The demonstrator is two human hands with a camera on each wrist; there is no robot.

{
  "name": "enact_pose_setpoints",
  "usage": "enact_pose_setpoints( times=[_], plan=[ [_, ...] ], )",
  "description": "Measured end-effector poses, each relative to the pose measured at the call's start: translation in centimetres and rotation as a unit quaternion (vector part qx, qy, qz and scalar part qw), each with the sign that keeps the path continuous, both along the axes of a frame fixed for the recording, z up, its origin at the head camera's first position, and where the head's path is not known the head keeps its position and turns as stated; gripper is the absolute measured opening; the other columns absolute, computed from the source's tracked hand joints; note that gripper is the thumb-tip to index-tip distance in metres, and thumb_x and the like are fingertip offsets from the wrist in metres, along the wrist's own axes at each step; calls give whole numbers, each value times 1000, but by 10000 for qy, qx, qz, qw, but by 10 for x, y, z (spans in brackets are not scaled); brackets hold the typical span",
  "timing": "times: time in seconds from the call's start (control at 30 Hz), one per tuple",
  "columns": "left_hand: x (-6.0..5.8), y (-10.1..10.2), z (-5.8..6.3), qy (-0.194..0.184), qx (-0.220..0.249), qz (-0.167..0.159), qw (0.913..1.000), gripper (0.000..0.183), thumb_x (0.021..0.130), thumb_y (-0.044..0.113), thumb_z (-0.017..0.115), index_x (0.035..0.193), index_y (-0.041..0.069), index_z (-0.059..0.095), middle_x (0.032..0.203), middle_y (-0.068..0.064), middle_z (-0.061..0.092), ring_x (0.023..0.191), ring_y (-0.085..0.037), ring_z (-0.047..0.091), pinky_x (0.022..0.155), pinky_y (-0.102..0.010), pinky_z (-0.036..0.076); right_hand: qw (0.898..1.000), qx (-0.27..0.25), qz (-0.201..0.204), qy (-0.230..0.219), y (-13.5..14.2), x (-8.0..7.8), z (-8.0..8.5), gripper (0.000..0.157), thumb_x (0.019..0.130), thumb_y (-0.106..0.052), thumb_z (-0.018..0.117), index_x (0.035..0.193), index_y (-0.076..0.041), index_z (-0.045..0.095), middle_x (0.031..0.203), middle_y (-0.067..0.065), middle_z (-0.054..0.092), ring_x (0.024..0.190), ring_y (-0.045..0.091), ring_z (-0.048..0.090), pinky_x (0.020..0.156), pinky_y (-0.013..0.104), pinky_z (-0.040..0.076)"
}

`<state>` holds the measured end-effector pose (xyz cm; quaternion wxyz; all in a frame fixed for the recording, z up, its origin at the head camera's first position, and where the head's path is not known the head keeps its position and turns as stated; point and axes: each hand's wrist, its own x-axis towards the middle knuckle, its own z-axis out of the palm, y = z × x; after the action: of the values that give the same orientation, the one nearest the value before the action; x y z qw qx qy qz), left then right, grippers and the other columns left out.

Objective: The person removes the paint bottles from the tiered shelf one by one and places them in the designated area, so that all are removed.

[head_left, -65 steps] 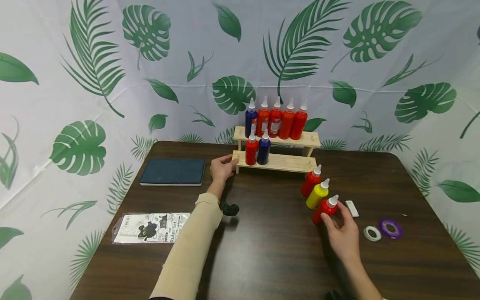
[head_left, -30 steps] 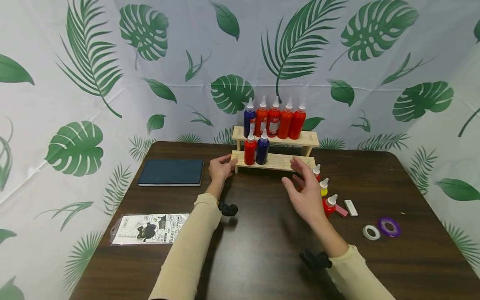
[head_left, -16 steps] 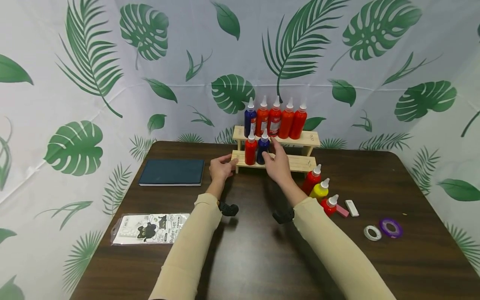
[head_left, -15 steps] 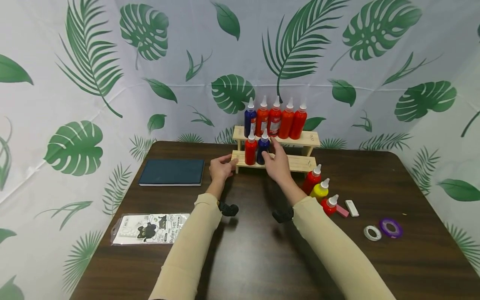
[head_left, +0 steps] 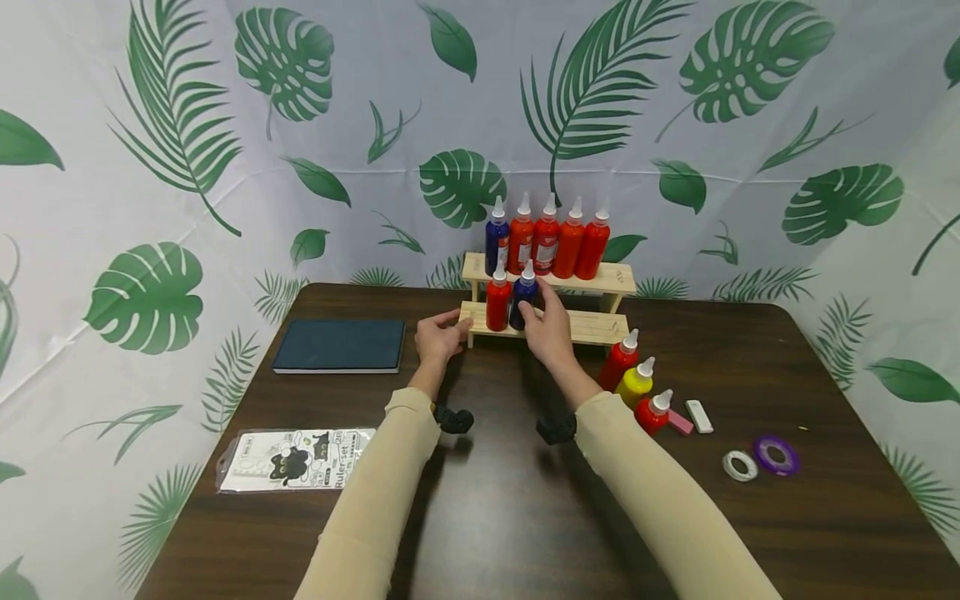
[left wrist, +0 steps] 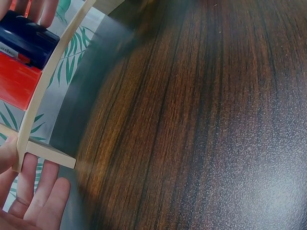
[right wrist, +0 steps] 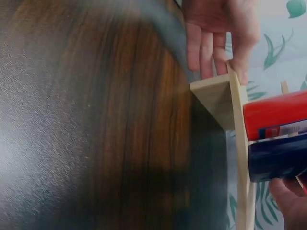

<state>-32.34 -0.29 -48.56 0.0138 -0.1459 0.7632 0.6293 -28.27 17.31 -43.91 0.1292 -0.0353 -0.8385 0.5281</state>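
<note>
Bottles (head_left: 635,385), two red and one yellow, stand on the table (head_left: 517,467) at about four o'clock from the wooden rack (head_left: 600,327), seemingly what is left to shelve. The left hand (head_left: 441,337) pinches the rack's nine-o'clock end. The right hand (head_left: 549,331) grips a dark blue bottle (head_left: 523,292) from three o'clock, upright on the lower step beside a red bottle (head_left: 497,307); its placing looks nearly done. Beyond, five more, one blue and four reddish, fill the upper step (head_left: 621,275), apparently finished. All have white nozzles (head_left: 528,268).

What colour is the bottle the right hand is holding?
The bottle is dark blue, clearest in the right wrist view.
</note>
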Motion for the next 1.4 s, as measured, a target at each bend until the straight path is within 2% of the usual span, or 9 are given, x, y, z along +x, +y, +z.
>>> enact_pose_setpoints(
  times=[0.2, 0.37, 0.6, 0.8, 0.9, 1.0, 1.1, 1.23, 1.4],
  plan=[
    [-1, 1, 0, -39, 0, 15, 10000, 32, 79, 26, 80, 109, 16, 74, 84, -8, 73, 72, -16, 71, 60, -30, 58, 9992, -289, -199, 206, -2, 16, 4, 51, 97, -13, 55, 146, -12, 38, 145, 12, 44, 130, 29, 46, 100, 43, 44],
    [-1, 1, 0, -77, -17, 14, 10000, 32, 80, 26, 79, 109, 16, 74, 86, -8, 73, 73, -17, 71, 61, -31, 58, 9985, -391, -300, 229, -2, 43, 12, 50, 97, -14, 57, 144, -14, 40, 143, 11, 46, 128, 27, 48, 99, 42, 46],
    [-1, 0, 0, -51, -18, 14, 10000, 31, 80, 25, 79, 109, 16, 74, 86, -7, 73, 73, -16, 71, 60, -29, 58, 9997, -250, 64, -56, 5, 108, 20, 53, 95, -19, 60, 144, -17, 40, 144, 9, 46, 127, 27, 49, 100, 42, 45],
    [1, 1, 2, -44, 19, -1, 10000, 32, 80, 26, 79, 109, 16, 74, 87, -8, 73, 73, -17, 71, 60, -30, 58, 9980, -304, 245, -492, 26, 173, 8, 52, 93, -20, 63, 141, -13, 43, 140, 11, 49, 125, 30, 51, 96, 44, 46],
    [1, 0, 1, -89, 26, -11, 10000, 32, 80, 26, 79, 110, 16, 74, 86, -7, 73, 73, -17, 71, 61, -30, 58, 9984, -256, 122, -480, 39, 200, -4, 51, 92, -17, 64, 139, -9, 45, 136, 15, 52, 121, 32, 53, 94, 36, 49],
    [1, 0, 1, -107, 31, -26, 9999, 32, 80, 25, 79, 110, 16, 74, 86, -7, 73, 73, -17, 71, 62, -30, 58, 9992, -81, -144, -353, 55, 222, -15, 50, 93, -14, 64, 138, -4, 46, 134, 18, 53, 116, 29, 57, 88, 21, 49],
    [2, 0, 1, -90, 31, -27, 10000, 32, 80, 25, 79, 110, 16, 74, 85, -8, 73, 73, -17, 71, 62, -30, 58, 9981, 135, -535, -287, 69, 236, -24, 49, 93, -12, 64, 137, -2, 46, 131, 20, 55, 109, 8, 57, 82, 9, 46],
    [2, 1, 2, -65, 44, -10, 10000, 32, 80, 24, 80, 110, 16, 74, 86, -9, 73, 73, -17, 71, 62, -31, 58, 9946, 237, -975, -262, 84, 247, -31, 48, 93, -12, 63, 136, -1, 47, 128, 22, 56, 101, -15, 48, 78, 2, 43],
    [1, 1, 2, -62, 62, 3, 10000, 32, 79, 24, 80, 110, 15, 74, 87, -9, 73, 74, -18, 71, 62, -31, 58, 9901, 215, -1375, -176, 100, 251, -34, 49, 92, -9, 64, 137, -1, 47, 128, 25, 55, 100, -16, 46, 78, 1, 41]
  ],
)
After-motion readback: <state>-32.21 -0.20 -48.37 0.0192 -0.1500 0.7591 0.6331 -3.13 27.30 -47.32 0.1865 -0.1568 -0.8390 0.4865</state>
